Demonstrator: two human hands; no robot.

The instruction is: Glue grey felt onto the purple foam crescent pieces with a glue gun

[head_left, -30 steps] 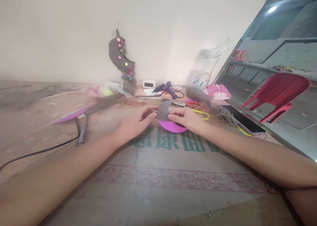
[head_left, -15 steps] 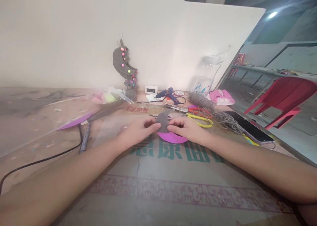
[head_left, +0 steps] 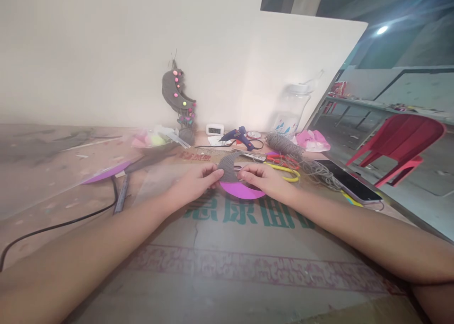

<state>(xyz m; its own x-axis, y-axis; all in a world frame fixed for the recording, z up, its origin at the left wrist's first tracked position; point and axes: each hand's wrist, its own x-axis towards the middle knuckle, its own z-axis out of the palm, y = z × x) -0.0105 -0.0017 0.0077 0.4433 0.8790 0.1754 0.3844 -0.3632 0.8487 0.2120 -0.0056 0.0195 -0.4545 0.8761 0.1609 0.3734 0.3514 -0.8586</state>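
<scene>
Brown cardboard printed with green characters (head_left: 244,210) covers the desk (head_left: 97,191) below both hands. Just above it, a purple card crescent wrapped partly in grey yarn (head_left: 228,169) is held between the two grips, its bare purple curve lowest. The left hand (head_left: 204,179) pinches its left edge; the right hand's (head_left: 264,179) grip is narrow, fingertips together at the inner edge, though whether they hold yarn or card cannot be told. If the left pinch eased, the windings could slacken and slide along the curve. Right of the right grip lie yellow loop handles (head_left: 290,172) and, farther, red handles (head_left: 282,161); the loose tangle of grey yarn (head_left: 322,175) beside them could snag if pulled. Beyond the grips sits a dark blue glue gun (head_left: 238,135).
</scene>
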